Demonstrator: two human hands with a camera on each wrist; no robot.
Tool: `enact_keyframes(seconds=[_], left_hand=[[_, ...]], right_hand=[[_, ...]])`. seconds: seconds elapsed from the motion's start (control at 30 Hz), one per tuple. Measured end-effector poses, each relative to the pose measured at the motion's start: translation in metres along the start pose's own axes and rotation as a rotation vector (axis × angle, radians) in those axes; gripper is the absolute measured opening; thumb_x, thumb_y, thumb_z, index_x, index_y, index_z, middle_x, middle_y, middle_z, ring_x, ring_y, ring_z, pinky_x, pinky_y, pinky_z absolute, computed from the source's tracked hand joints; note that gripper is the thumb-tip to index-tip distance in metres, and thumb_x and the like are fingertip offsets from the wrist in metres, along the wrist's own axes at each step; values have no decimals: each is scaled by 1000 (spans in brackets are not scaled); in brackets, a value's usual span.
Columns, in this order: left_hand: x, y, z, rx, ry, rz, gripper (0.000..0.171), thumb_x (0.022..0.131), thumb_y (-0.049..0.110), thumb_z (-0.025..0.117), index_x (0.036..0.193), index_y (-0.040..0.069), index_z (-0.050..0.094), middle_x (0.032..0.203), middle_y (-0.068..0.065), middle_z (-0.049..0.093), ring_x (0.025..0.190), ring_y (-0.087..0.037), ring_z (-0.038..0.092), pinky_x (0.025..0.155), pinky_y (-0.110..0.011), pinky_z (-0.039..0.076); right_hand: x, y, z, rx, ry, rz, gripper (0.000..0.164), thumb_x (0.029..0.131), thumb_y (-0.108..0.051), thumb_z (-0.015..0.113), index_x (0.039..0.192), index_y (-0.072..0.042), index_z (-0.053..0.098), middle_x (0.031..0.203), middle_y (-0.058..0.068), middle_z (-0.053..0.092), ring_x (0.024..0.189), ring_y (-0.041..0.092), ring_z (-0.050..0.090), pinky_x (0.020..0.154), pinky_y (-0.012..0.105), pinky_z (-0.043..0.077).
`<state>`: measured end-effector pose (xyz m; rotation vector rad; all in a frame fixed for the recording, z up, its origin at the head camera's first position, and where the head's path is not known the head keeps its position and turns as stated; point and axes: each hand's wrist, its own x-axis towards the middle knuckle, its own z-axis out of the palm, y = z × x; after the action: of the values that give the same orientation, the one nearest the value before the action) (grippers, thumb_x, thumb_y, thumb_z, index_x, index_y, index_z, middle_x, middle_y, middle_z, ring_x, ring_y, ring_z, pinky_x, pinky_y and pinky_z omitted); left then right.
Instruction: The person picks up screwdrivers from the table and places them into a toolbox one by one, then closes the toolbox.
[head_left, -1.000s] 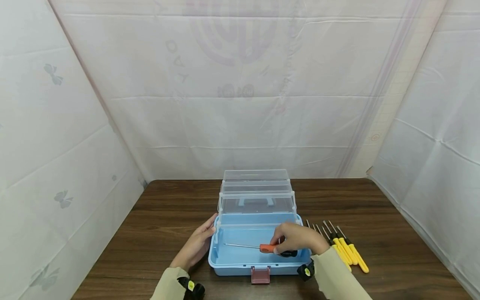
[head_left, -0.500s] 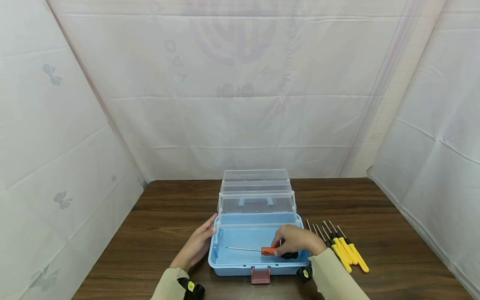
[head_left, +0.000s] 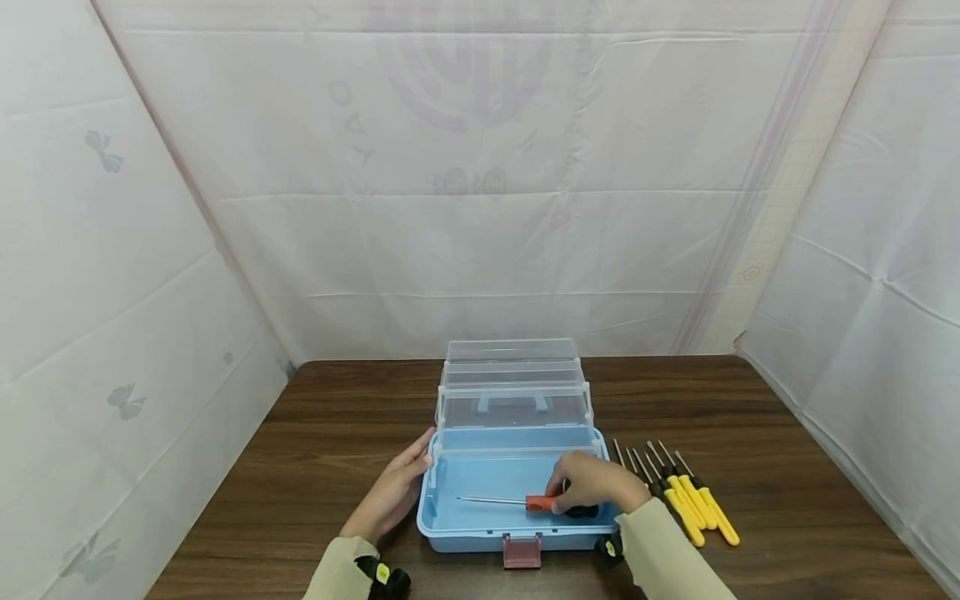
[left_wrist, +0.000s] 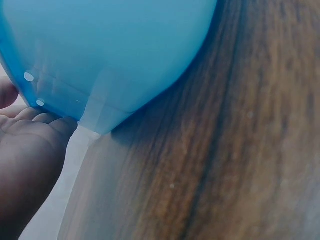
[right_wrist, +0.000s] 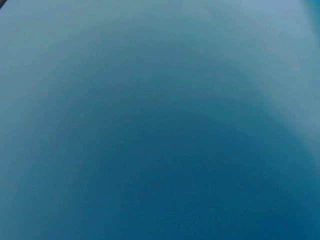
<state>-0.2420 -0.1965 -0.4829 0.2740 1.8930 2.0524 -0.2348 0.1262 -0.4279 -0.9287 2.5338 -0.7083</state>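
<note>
A blue toolbox (head_left: 480,543) with a raised, clear lid stands on the table in the head view. My left hand (head_left: 392,495) grips its left rim, thumb over the edge and fingers along the outside. The left wrist view shows that hand (left_wrist: 32,150) pinching the corner of the blue wall (left_wrist: 135,45). Low inside the box, my right hand (head_left: 596,483) holds a screwdriver (head_left: 538,503) by its orange-and-black handle, the metal shaft pointing left. Fingers hide part of the handle. Only the box's blurred blue surface (right_wrist: 160,120) fills the right wrist view.
Several screwdrivers, some with yellow-and-black handles (head_left: 718,517), lie side by side on the dark wooden table (head_left: 337,433) to the right of the box. A pink latch (head_left: 522,552) hangs open at the box's front. White sheets (head_left: 480,250) enclose the back and sides.
My right hand and the screwdriver have shifted slightly right and a little toward the box's front. The left hand and the box have stayed in place.
</note>
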Motion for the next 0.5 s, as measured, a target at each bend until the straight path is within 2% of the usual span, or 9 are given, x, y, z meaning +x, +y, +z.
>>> enact_keyframes(seconds=[0.23,0.5], left_hand=[[1,-1,-1,-2,-7,-3,66,101,28,46,154,6,13,162,-16,3,149,-33,1,119,-51,7],[1,0,-1,5,-4,-8,67,101,28,47,154,6,13,162,-17,3,149,-34,1,118,-52,7]], right_hand=[[0,2,4,33,-19,44,11,80,-7,74,91,-8,77,83,-3,71,70,1,55,61,22,48],[2,3,8,44,-11,54,11,80,-6,74,91,-7,77,82,-3,71,68,1,54,60,22,48]])
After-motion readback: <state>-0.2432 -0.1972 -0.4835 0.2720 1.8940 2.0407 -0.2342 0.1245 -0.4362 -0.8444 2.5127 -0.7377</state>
